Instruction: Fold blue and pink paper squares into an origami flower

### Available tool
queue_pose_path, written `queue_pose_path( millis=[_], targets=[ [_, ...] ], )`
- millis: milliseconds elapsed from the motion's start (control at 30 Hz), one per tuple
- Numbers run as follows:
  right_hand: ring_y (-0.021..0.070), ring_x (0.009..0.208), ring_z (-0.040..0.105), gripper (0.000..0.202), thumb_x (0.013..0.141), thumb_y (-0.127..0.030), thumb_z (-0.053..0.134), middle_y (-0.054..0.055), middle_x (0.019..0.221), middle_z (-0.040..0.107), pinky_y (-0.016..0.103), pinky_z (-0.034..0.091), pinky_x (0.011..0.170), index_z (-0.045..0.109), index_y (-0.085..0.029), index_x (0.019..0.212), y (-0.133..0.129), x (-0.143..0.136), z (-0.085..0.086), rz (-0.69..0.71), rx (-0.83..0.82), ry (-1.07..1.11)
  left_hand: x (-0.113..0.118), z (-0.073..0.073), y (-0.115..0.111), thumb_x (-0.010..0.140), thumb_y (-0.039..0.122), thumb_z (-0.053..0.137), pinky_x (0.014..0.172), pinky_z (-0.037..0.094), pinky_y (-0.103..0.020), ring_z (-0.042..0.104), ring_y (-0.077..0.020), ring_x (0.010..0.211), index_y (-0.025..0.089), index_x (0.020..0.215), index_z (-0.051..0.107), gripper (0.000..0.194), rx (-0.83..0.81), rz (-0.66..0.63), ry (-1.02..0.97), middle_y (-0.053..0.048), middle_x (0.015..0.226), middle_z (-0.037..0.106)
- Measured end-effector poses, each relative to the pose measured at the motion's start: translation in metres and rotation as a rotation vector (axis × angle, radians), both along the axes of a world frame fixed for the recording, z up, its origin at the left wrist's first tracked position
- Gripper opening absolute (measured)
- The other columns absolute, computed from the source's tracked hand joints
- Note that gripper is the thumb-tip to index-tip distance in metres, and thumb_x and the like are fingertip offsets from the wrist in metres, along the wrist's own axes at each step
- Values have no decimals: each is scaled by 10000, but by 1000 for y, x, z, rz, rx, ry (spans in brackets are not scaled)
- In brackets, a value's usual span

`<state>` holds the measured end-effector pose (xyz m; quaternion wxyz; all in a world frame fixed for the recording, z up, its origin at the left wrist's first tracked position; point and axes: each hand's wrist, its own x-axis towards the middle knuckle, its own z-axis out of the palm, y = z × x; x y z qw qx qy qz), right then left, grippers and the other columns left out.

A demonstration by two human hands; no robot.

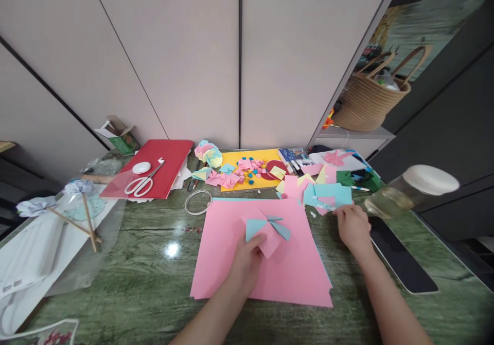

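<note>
My left hand is closed on a folded paper piece, pink and light blue with pinwheel-like flaps. It holds the piece over a stack of pink paper sheets, with blue edges showing beneath. To the right, my right hand has its fingers curled at the near edge of a pile of light blue paper pieces. What lies between those fingertips is hidden. A black phone lies beside that wrist, and a clear cup with a white lid stands just beyond it.
Behind the stack, a yellow sheet bears small pink, blue and yellow balls. White scissors rest on a red folder at left. A clear tape ring lies near the stack. White paper flowers on sticks occupy the left side.
</note>
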<state>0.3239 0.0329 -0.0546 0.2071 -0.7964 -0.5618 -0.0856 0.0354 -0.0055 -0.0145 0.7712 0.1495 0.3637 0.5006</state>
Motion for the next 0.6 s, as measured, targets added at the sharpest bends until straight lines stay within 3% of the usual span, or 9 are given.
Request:
queue_pose_path(
  millis=[133, 300, 400, 467, 600],
  targets=[
    [248, 892, 465, 280, 690, -98, 382, 104, 1056, 503, 352, 335, 644, 603, -183, 839, 1, 0, -2, -21, 57, 14, 0, -2, 0, 646, 198, 655, 771, 443, -326, 589, -226, 892, 122, 968, 596, 337, 3, 0, -6, -121, 993, 635],
    [271, 951, 471, 186, 740, -215, 470, 106, 1014, 535, 399, 365, 713, 606, -190, 865, -1, -16, 13, 49, 158, 105, -1, -2, 0, 656, 206, 652, 807, 439, -340, 582, -240, 930, 112, 981, 593, 343, 13, 5, -29, -132, 1018, 630],
    [214, 857, 523, 157, 787, -285, 479, 70, 867, 583, 367, 398, 749, 579, -184, 854, -8, -48, 29, 313, 205, 298, -1, 0, 2, 659, 202, 657, 814, 438, -340, 585, -236, 927, 113, 966, 600, 325, -2, 10, -30, -130, 1016, 632],
    [196, 856, 536, 147, 810, -302, 473, 55, 890, 589, 346, 416, 748, 563, -203, 871, -18, -77, 41, 517, 138, 429, -1, 3, 3, 661, 197, 661, 815, 440, -336, 589, -229, 920, 124, 944, 608, 298, 5, 25, -27, -117, 1001, 639],
    [231, 972, 500, 359, 711, -382, 618, 59, 1005, 578, 388, 379, 818, 520, -238, 1025, -37, -120, 59, 699, 74, 361, -1, 6, 4, 672, 215, 659, 837, 435, -340, 592, -231, 930, 134, 943, 619, 286, 24, 27, -30, -109, 998, 647]
  ],
)
